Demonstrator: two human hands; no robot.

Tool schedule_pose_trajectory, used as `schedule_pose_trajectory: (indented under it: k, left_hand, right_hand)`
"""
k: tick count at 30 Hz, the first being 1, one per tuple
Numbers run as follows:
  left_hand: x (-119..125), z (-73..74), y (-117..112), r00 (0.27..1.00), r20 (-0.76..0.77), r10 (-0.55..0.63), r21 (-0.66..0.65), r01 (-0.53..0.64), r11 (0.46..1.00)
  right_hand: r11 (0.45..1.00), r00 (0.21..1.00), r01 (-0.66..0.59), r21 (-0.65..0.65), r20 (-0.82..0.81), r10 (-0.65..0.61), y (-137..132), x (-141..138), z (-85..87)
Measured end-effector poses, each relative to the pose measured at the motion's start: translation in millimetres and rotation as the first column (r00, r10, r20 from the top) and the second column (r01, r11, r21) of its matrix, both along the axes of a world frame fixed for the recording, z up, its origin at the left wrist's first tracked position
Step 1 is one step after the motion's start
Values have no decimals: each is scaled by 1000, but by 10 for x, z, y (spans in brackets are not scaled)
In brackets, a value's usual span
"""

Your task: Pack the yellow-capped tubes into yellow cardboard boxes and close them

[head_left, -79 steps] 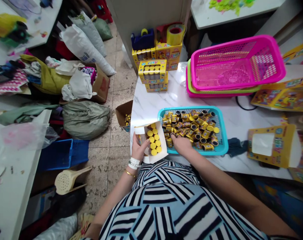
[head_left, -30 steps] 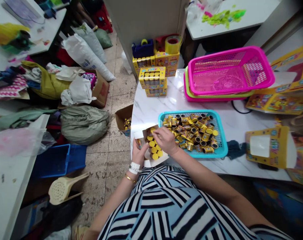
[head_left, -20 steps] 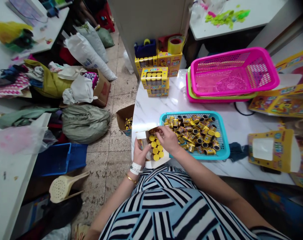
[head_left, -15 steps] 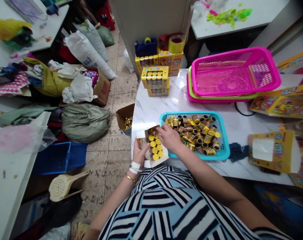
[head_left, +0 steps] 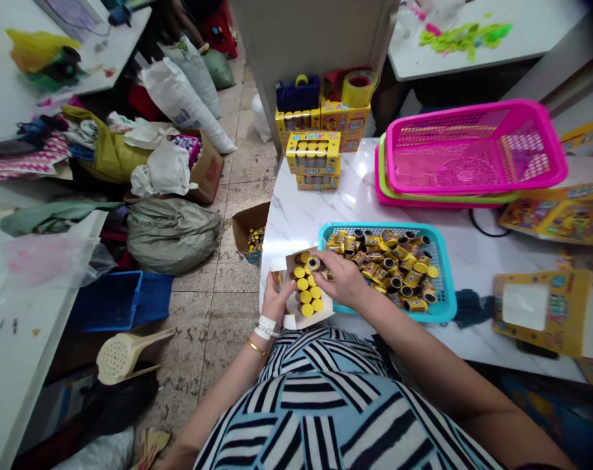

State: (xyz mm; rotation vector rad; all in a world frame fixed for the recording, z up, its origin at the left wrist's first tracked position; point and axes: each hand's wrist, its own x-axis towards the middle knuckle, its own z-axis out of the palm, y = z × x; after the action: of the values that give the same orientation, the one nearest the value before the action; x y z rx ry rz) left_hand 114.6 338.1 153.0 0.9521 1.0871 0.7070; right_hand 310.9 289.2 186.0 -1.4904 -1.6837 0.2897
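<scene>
White card box (head_left: pixel 306 315), open on top, is what I see gripped in the left hand (head_left: pixel 278 301), its fingers (head_left: pixel 281 289) wrapped closely up one side, just at the front edge of a white marble bench (head_left: pixel 296 222). The right hand (head_left: pixel 344 279) is closed to a tight pinch on one small yellow-and-black cylinder (head_left: pixel 314 263), right at the box's corner. Inside the box, rows of round yellow caps (head_left: pixel 303 290) face upward.

From my remote seat, I judge the weak point to be that pinch: a slip could drop the cylinder onto the bench or the tiled floor (head_left: pixel 228 307). If the left hand tilts, the upright cylinders could spill out of the box.

Just beside the hands, a turquoise plastic mesh basket (head_left: pixel 374 228) holds a loose heap of similar cylinders (head_left: pixel 389 264), lying at all angles. Below the bench, a small brown cardboard carton (head_left: pixel 242 225) holds more of them (head_left: pixel 256 239). Yellow printed boxes (head_left: pixel 312 153) stand stacked at the bench's far end.
</scene>
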Motion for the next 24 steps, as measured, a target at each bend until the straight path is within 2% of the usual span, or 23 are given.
schedule_pose_trajectory:
  k: [2,4,9,16,20,24]
  left_hand:
    - [-6,-5,-6,1000,5,5,-12,-5,1000]
    - [-9,-4,-9,1000,5,8,-20,-7,1000]
    - [-14,6,-18,1000,9,12,-8,-12,1000]
    - [4,69,-46,999,-29,-14,58,15,998]
    - [18,78,-66,998,-59,-2,44,5,999]
    - [8,35,-74,998,-49,33,-17,-34,999]
  right_hand:
    - [1000,998,16,-11,-68,-17,-43,-20,42]
    - [999,998,36,-33,-59,-38,-63,-69,27]
    - [988,990,131,-81,64,-126,-39,-257,-78]
    - [992,947,121,37,294,-127,97,-342,-215]
    - [985,928,159,-60,349,-129,162,-325,-262]
    - [980,952,139,-141,292,-93,165,-339,-258]
